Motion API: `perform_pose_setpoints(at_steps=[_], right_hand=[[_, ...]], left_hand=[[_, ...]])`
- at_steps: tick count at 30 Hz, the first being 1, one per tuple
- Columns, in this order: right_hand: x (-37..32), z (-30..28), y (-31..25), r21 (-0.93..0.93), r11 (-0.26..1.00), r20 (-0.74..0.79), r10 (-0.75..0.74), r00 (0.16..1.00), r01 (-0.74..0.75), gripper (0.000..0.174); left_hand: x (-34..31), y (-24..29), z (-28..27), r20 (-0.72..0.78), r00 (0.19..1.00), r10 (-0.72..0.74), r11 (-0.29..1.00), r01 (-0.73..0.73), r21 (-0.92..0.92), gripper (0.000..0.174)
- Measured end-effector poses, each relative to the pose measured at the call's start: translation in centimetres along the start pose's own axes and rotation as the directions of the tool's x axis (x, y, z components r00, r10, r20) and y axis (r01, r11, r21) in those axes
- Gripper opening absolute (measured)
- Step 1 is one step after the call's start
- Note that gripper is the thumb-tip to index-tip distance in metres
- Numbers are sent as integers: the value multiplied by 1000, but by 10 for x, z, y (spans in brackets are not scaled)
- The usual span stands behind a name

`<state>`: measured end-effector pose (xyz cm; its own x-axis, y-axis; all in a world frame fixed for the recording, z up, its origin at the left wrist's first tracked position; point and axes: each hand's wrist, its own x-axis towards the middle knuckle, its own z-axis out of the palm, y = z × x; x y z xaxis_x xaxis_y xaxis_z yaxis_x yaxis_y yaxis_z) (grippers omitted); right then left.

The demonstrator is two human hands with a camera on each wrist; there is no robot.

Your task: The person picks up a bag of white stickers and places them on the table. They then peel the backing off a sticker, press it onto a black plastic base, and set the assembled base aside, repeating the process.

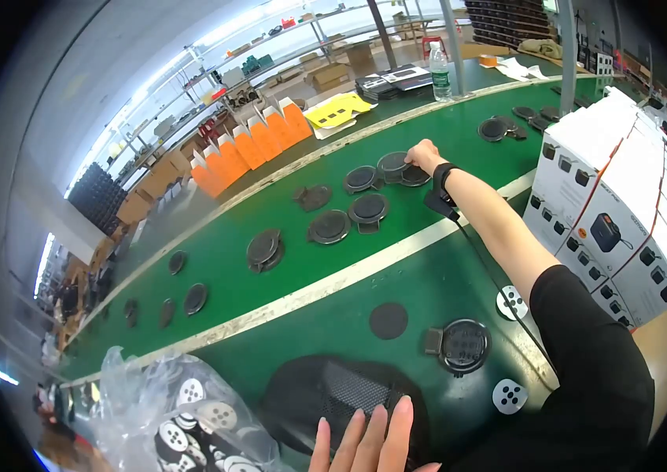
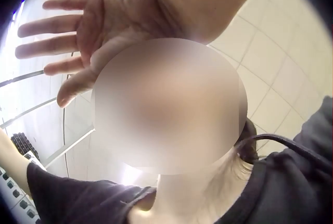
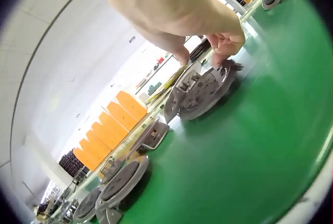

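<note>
My right hand (image 1: 425, 156) reaches out over the green belt. In the right wrist view its thumb and curled fingers pinch a round grey disc part (image 3: 208, 96), tilted up off the flat, with a second disc against it. More dark disc parts, such as one (image 1: 329, 226) and another (image 1: 369, 208), lie nearby on the belt. My left hand (image 1: 369, 447) is held with straight fingers over a black mesh-topped bag (image 1: 302, 393); its palm shows bare in the left wrist view. A disc part with a buckle (image 1: 463, 346) lies on the near green surface.
A clear plastic bag (image 1: 133, 401) of white, holed discs sits at the near left. Printed white boxes (image 1: 585, 212) are stacked at right. Orange cartons (image 1: 251, 145) and a water bottle (image 1: 439, 75) line the far side. A dark round pad (image 1: 388, 321) lies nearer.
</note>
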<state>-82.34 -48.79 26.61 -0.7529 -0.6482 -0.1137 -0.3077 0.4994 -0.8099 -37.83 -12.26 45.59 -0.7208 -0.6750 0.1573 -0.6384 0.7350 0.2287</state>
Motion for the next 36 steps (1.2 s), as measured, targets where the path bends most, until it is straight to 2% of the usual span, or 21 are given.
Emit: perform_pose_setpoints(at_steps=[2,5,6,8,11,12,13,15,16,19,21,23,25,26,27,29,30,31,33,34,36], right_hand=[[15,-10,6,79,992,142,-111,984,101,27],[4,-43,13,365,931,285,-123,950,11,25],[-7,-50,3,120,992,250,-72,966,43,25],[-27,-67,-22,-378,924,130,-7,991,56,27],[-81,-89,-5,56,984,349,-180,920,171,32],[-75,-80,-4,-33,997,348,-48,936,63,31],[-51,-61,14,89,987,330,95,939,-131,27],[-56,-57,26,242,969,380,-50,924,-47,21],[-54,-53,30,320,943,391,-43,920,-92,17],[-42,-57,36,165,984,470,-18,882,-68,18],[-72,-74,28,-40,998,458,54,887,-41,21],[-96,-94,38,-82,992,654,129,745,-100,28],[-149,-114,51,-79,997,656,66,751,-19,34],[-159,-117,60,-114,993,709,82,701,0,38],[-171,-119,69,-130,991,711,77,698,24,35],[-197,-119,79,-154,984,719,51,693,87,28],[-209,-119,80,-200,967,687,25,726,156,29],[-218,-115,79,-326,917,611,18,792,231,37],[-257,-119,74,-468,729,445,-293,846,499,52],[-283,-115,67,-660,562,325,-385,864,499,66],[-303,-110,62,-707,495,333,-399,855,506,60]], left_hand=[[0,-3,3,18,999,-36,999,36,0,64],[1,-6,6,-56,998,-1,1000,1,5,64],[1,-7,6,-39,999,-7,1000,7,7,64],[3,-6,7,-12,1000,-2,1000,2,13,64],[4,-2,9,-6,999,40,999,-40,7,64],[4,-2,10,-7,999,47,999,-47,0,64],[3,-1,11,-8,998,55,998,-55,0,63],[2,0,12,-17,998,68,998,-68,-15,63],[0,0,13,-20,997,73,997,-73,-25,63],[-2,2,15,-33,996,84,992,-86,-89,63],[-10,9,16,-40,998,49,982,-56,-182,62],[-14,12,15,-30,999,11,962,-19,-273,62],[-15,10,17,-23,995,101,979,-104,-177,61],[-15,7,18,-27,986,162,982,-164,-92,61],[-15,5,18,-31,974,223,975,-223,-7,60],[-13,13,10,46,992,120,993,-120,-2,60],[-13,14,11,30,996,90,996,-89,-26,60],[-13,15,12,22,998,66,997,-66,-28,60],[-13,16,13,6,1000,14,1000,-13,-28,59],[-13,16,16,-23,1000,4,999,-5,-31,58],[-12,17,17,-41,999,16,999,-17,-41,58]])
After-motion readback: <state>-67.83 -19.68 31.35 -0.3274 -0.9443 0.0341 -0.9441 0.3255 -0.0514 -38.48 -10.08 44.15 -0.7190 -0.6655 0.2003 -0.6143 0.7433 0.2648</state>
